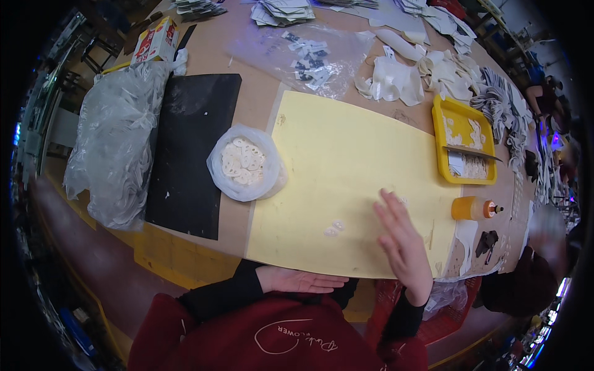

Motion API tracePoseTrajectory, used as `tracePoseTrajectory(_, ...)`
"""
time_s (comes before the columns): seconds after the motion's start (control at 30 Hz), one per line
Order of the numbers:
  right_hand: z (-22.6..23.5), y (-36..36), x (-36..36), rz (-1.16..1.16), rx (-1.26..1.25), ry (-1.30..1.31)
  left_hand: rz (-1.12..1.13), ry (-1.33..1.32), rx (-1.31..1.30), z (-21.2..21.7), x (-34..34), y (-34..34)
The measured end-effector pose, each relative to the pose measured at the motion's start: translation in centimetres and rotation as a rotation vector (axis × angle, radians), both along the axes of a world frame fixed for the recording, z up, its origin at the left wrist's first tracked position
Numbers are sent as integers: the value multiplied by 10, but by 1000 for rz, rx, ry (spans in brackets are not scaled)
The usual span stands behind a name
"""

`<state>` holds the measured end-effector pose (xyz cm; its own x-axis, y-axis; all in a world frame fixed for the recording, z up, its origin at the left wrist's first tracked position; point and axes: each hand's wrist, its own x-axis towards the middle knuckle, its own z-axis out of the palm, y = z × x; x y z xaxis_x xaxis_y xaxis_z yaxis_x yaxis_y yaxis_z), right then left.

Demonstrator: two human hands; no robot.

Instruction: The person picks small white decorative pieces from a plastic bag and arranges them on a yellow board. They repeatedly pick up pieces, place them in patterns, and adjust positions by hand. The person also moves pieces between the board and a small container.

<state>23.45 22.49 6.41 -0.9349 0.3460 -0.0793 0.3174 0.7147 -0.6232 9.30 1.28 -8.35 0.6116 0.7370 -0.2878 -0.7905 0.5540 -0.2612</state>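
My left hand [300, 281] lies palm up at the table's near edge, fingers stretched out and holding nothing. Over the right part of a pale yellow sheet [334, 161] my right hand [401, 244] is raised with its fingers extended, slightly blurred and holding nothing visible. Between the hands, small pale cut pieces [334, 229] lie on the sheet, too small to make out closely. A clear plastic bag [272, 185], rolled open at the sheet's left side, holds many flat white pieces with holes [243, 162].
Right of the sheet stand a yellow tray [438, 145] with a knife [473, 152] across it and an orange bottle [467, 208]. At left are a black board [192, 154] and plastic-wrapped goods [117, 136]. Fabric pieces [396, 80] lie at the back; a person [526, 281] is at right.
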Motion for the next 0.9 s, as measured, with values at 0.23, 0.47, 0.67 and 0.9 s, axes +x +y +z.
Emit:
tracePoseTrajectory(0.23,-45,-23,-20,77,52,104,83,-492,-30,-14,-8,0)
tracePoseTrajectory(0.47,-60,-81,-2,507,67,145,228,-301,-22,-48,2,-26)
tracePoseTrajectory(0.67,-61,-98,19,605,30,239,20,14,-53,-65,8,-43)
tracePoseTrajectory(0.9,40,28,2,24,342,283,-558,551,340,73,-27,-11)
